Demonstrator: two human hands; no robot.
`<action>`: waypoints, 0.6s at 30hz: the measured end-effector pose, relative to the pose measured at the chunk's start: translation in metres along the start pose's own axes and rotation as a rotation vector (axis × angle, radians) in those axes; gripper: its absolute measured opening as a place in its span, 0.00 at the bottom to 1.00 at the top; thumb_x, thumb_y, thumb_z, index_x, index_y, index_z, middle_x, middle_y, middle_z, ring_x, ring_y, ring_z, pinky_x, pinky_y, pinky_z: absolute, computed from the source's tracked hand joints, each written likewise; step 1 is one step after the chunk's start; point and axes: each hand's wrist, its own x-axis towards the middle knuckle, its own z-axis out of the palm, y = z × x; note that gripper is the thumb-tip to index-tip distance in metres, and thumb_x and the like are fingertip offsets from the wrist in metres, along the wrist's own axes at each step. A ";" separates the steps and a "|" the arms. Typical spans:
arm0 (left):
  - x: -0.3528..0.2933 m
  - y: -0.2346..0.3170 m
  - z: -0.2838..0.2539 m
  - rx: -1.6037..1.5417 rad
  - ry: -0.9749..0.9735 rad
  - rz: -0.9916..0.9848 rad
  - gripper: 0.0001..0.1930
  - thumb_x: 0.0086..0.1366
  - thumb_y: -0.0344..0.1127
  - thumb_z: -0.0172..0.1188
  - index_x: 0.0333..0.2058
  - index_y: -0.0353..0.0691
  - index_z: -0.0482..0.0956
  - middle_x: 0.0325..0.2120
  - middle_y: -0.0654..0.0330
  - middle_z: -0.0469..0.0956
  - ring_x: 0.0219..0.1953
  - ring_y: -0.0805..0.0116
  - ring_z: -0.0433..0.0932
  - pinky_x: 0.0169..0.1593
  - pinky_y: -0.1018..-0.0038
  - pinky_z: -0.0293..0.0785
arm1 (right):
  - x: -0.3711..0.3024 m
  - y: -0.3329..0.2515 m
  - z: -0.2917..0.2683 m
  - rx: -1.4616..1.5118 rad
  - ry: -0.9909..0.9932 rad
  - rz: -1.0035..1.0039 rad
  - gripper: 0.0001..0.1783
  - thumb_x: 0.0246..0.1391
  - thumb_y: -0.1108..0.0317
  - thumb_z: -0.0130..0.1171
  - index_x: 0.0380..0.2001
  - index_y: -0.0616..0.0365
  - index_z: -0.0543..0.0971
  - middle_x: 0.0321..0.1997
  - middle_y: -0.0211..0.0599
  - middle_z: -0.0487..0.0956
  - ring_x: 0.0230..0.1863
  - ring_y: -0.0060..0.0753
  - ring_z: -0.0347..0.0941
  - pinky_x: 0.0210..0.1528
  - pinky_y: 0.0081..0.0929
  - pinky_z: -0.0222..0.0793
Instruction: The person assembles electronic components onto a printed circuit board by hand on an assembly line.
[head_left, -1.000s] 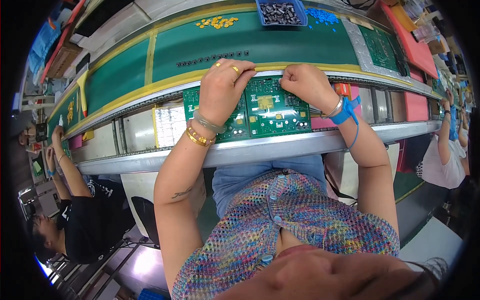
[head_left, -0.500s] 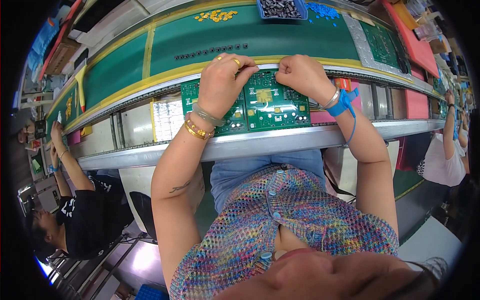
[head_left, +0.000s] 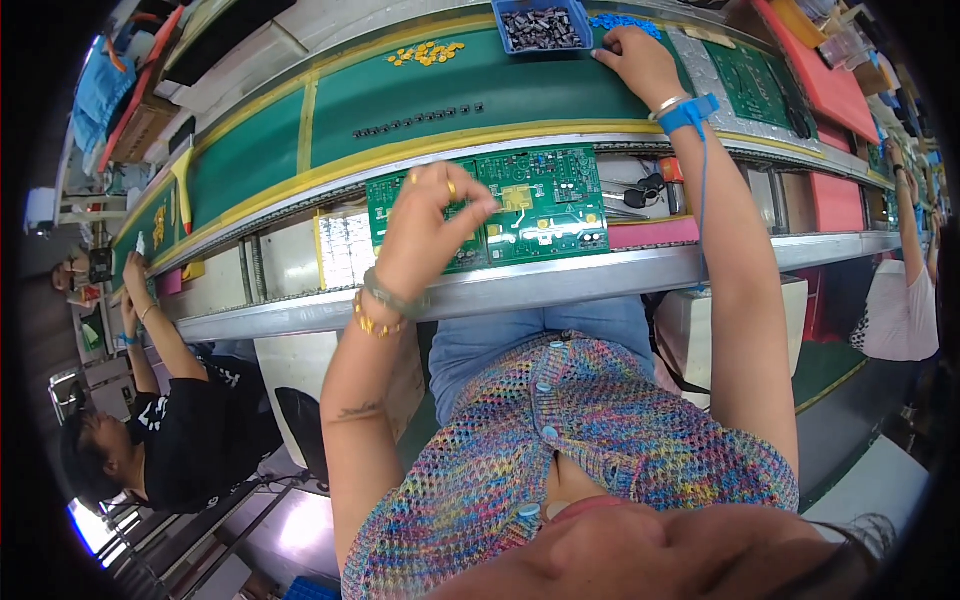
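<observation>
Two green circuit boards [head_left: 550,235] lie side by side across the rails in front of me. Over the left board is my left hand [head_left: 425,225], slightly blurred, its thumb and forefinger pinched together; anything between them is too small to make out. My right hand [head_left: 645,68] is stretched to the far side of the green surface, fingers bent and slightly apart, beside a pile of small blue disc-shaped components [head_left: 625,22]. I see nothing held in it. Just left of it stands a blue tray [head_left: 545,49] of dark components.
On the green surface [head_left: 400,88] are yellow disc-shaped components [head_left: 427,53] and a row of small black parts [head_left: 415,122]. A metal rail [head_left: 500,286] runs along the near edge. Keys [head_left: 645,190] lie right of the boards. Other people work at the far left and right.
My right hand has left the boards' far edge and reached out to the blue components. My left hand has drawn back toward me, lower over the left board.
</observation>
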 end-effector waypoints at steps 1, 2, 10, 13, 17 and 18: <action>-0.009 0.007 0.000 0.008 0.000 -0.005 0.05 0.49 0.33 0.64 0.23 0.39 0.79 0.26 0.61 0.72 0.33 0.60 0.67 0.38 0.70 0.64 | 0.001 -0.001 0.003 0.010 0.000 -0.002 0.14 0.49 0.58 0.58 0.33 0.56 0.77 0.31 0.40 0.78 0.35 0.43 0.74 0.36 0.37 0.69; -0.018 0.016 0.002 0.043 -0.010 -0.044 0.05 0.49 0.33 0.65 0.23 0.39 0.79 0.25 0.60 0.71 0.33 0.60 0.67 0.38 0.70 0.64 | 0.001 -0.002 0.006 -0.035 0.030 -0.053 0.13 0.48 0.59 0.58 0.33 0.56 0.77 0.30 0.40 0.77 0.34 0.44 0.74 0.36 0.36 0.69; -0.042 0.036 0.025 0.317 0.144 -0.133 0.04 0.45 0.30 0.64 0.19 0.39 0.77 0.25 0.61 0.69 0.33 0.60 0.66 0.36 0.68 0.64 | -0.005 0.000 0.018 0.542 0.474 -0.381 0.05 0.47 0.68 0.52 0.25 0.58 0.75 0.26 0.45 0.75 0.31 0.48 0.73 0.35 0.39 0.69; -0.046 0.036 0.032 0.376 0.168 -0.179 0.04 0.45 0.30 0.64 0.18 0.40 0.77 0.25 0.61 0.69 0.33 0.59 0.66 0.37 0.68 0.64 | -0.006 -0.008 0.004 -0.042 0.107 -0.054 0.05 0.46 0.70 0.52 0.25 0.59 0.76 0.26 0.47 0.76 0.32 0.49 0.73 0.36 0.39 0.69; -0.050 0.034 0.040 0.435 0.206 -0.201 0.04 0.45 0.30 0.64 0.18 0.40 0.77 0.25 0.61 0.70 0.33 0.59 0.66 0.38 0.68 0.64 | -0.007 -0.008 -0.004 0.063 0.071 -0.020 0.06 0.46 0.70 0.52 0.24 0.59 0.77 0.26 0.49 0.76 0.32 0.49 0.73 0.36 0.40 0.69; -0.050 0.033 0.042 0.442 0.198 -0.200 0.04 0.45 0.30 0.64 0.18 0.40 0.77 0.25 0.61 0.70 0.33 0.59 0.66 0.38 0.68 0.64 | -0.008 -0.007 -0.006 0.091 0.091 -0.039 0.06 0.46 0.70 0.52 0.24 0.59 0.77 0.26 0.49 0.76 0.32 0.49 0.73 0.36 0.40 0.69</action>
